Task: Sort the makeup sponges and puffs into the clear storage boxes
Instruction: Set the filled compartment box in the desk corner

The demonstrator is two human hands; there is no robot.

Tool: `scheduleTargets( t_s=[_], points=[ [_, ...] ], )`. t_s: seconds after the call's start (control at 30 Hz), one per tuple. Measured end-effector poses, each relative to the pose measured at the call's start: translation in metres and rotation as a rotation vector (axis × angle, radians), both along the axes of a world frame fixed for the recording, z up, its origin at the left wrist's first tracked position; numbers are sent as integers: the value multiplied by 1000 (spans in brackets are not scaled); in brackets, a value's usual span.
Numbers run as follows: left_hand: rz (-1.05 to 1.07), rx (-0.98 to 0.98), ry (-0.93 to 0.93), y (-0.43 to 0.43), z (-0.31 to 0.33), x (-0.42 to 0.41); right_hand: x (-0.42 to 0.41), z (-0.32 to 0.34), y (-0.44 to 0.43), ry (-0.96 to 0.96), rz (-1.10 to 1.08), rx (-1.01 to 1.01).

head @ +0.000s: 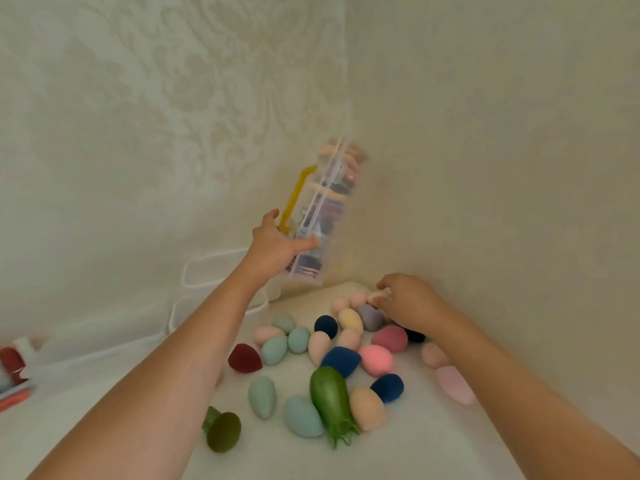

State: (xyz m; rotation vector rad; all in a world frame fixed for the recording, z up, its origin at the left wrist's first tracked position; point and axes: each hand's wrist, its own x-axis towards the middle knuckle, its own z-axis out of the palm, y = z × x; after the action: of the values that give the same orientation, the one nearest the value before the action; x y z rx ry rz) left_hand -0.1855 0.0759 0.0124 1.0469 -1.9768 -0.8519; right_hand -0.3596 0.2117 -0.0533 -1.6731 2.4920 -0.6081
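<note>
A person's left hand [277, 245] grips a clear storage box [329, 209], packed with puffs and tilted on end against the wall corner, fingers wrapped round its lower part beside the yellow handle [294, 195]. The right hand [412, 303] reaches to the far edge of the coloured sponges [375, 360] scattered on the white worktop [415, 445], fingers pinching a pale pink sponge [375, 297].

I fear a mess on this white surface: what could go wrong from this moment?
One: the left hand grips the clear plastic compartment box with yellow handle only at its lower end, tilted on end; it may slip or tip, spilling the puffs inside. Two: the right hand reaches among the loose egg-shaped foam sponges; a nudge could roll some away.
</note>
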Motion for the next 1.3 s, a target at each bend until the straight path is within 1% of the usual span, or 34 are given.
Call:
scheduleTargets(
  t_s=[0.13, 0.33, 0.5, 0.6, 0.7, 0.9, 1.1, 1.2, 1.3],
  points=[
    [12, -132, -98, -5, 5, -18, -4, -10, -24, 17, 22, 77],
    [51, -217, -229, -21, -3, -34, -3, -21, -60, 126, 90, 158],
    [78, -188, -332, -26, 0, -41, 0, -27, -75, 149, 126, 228],
    [58, -180, -456, -29, 1, -31, 0, -32, -78, 170, 154, 279],
    [38, -218, -589, -36, -12, -21, 0, -38, -78, 130, 174, 324],
    [38, -187, -738, -43, -35, -18, 3, -43, -82, 56, 150, 185],
    [120, -163, -906, -47, -40, -29, 16, -53, -77, 87, 53, 67],
    [130, -152, -953, -53, -46, -34, 17, -63, -76, 121, 18, -7],
    [116, -168, -951, -58, -53, -37, 15, -70, -77, 117, 14, -49]
  ],
)
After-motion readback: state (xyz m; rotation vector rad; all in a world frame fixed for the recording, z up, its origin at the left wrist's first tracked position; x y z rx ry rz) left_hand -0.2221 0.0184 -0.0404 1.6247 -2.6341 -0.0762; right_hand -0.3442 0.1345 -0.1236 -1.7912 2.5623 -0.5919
